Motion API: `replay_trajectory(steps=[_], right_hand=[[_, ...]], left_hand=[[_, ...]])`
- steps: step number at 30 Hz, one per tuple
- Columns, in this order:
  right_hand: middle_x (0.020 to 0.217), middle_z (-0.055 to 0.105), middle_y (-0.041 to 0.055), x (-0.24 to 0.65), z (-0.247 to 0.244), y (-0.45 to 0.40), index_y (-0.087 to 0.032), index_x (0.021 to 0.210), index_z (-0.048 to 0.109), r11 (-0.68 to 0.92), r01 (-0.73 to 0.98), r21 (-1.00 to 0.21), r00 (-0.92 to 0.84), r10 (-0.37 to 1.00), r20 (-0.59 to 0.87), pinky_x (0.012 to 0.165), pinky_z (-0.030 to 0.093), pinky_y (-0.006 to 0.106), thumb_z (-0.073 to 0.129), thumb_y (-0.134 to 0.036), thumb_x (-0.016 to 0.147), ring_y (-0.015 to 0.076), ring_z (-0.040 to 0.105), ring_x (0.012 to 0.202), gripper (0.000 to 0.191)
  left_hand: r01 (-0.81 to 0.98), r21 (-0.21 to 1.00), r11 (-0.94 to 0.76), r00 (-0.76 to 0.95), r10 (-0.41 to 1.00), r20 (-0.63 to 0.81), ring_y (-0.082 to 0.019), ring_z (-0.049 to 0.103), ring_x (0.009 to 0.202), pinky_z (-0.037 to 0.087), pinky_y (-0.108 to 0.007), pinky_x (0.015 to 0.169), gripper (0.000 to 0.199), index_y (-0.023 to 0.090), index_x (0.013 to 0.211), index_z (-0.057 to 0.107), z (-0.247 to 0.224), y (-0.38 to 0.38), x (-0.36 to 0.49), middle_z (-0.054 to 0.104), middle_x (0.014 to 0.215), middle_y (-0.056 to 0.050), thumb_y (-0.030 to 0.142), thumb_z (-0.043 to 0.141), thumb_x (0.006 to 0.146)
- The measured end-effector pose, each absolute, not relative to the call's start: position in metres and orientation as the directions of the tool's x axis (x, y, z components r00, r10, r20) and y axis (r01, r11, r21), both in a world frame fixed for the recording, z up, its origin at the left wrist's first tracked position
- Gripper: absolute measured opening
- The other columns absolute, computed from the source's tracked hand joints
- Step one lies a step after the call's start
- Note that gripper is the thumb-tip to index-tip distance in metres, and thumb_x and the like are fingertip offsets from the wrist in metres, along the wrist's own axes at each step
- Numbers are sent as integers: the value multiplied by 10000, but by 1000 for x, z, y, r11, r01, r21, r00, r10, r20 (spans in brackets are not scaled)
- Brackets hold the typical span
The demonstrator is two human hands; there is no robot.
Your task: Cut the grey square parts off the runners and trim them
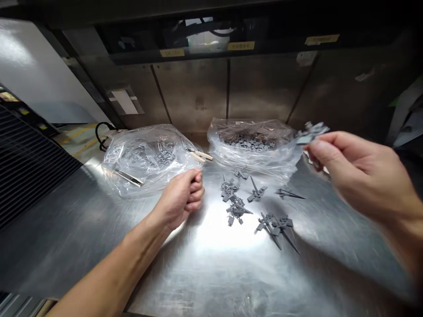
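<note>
From my remote feed, nearest is the L hand (178, 198), low over the stainless steel surface (211, 273), front-left of the R clear plastic bag (251, 154). L grip is a tight fist, fingers curled in, nothing showing; can't tell if anything's inside the palm, or if the fist touches the steel. The R hand (360, 176) is raised off the surface, right of the bag and slightly blurred. R grip is narrow, thumb and fingers pinching a grey plastic sprue piece (312, 133), whose far end sits just past the bag's R corner.

Directly in front of the bag, between the hands, I've got grey plastic sprues (236, 209) in several loose clusters, thin spiky bits pointing various ways. Inside the bag is a heap of small grey parts (249, 141). Left of the bag sits a 2nd clear plastic bag (148, 158) with grey pieces (164, 157) in it. A pale-handled tool (199, 155) lies between the two bags, and a flat metal strip (128, 178) is at the 2nd bag's front edge. Farther left of the bag is a black cable (102, 132). Behind the bag: steel back panel (194, 92), yellow labels (241, 46) above.
</note>
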State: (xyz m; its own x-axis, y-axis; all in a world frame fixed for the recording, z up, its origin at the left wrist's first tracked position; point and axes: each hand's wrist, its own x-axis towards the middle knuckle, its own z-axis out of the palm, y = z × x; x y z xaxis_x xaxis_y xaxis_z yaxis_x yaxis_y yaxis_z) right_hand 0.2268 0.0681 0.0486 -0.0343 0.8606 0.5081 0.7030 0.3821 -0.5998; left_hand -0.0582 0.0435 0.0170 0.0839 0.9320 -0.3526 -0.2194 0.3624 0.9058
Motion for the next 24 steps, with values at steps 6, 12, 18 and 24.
replay_trajectory(steps=[6, 12, 18, 24], right_hand=[[790, 762, 77, 238, 40, 66, -247, 903, 794, 513, 750, -418, -487, 855, 176, 494, 428, 311, 650, -571, 888, 201, 656, 589, 354], [624, 697, 27, 166, 20, 36, -251, 694, 715, 472, 747, -467, -469, 873, 132, 496, 324, 325, 568, -552, 928, 188, 586, 534, 409], [512, 603, 35, 153, 7, 34, -214, 519, 531, 461, 784, -416, -467, 879, 94, 497, 210, 324, 551, -357, 917, 148, 456, 456, 423], [474, 446, -30, 164, 13, 46, -210, 525, 531, 345, 636, -690, -415, 907, 71, 448, 216, 283, 527, -398, 937, 110, 358, 451, 453]], left_hand=[[60, 853, 518, 229, 825, -517, -72, 277, 429, 182, -157, 349, 82, 198, 841, 565, 9, 41, -58, 405, 621, 70, 258, 539, 793], [330, 851, 408, 260, 827, -498, -103, 346, 481, 256, -206, 400, 195, 179, 798, 629, 6, 33, -53, 455, 612, 52, 363, 580, 840], [453, 890, 60, 379, 890, -253, -149, 437, 685, 337, -252, 618, 325, 179, 703, 606, 1, 28, -45, 531, 697, 17, 437, 582, 900], [238, 940, 243, 377, 869, -320, -101, 297, 526, 216, -233, 486, 364, 186, 707, 557, 1, 29, -44, 379, 572, 62, 488, 589, 909]])
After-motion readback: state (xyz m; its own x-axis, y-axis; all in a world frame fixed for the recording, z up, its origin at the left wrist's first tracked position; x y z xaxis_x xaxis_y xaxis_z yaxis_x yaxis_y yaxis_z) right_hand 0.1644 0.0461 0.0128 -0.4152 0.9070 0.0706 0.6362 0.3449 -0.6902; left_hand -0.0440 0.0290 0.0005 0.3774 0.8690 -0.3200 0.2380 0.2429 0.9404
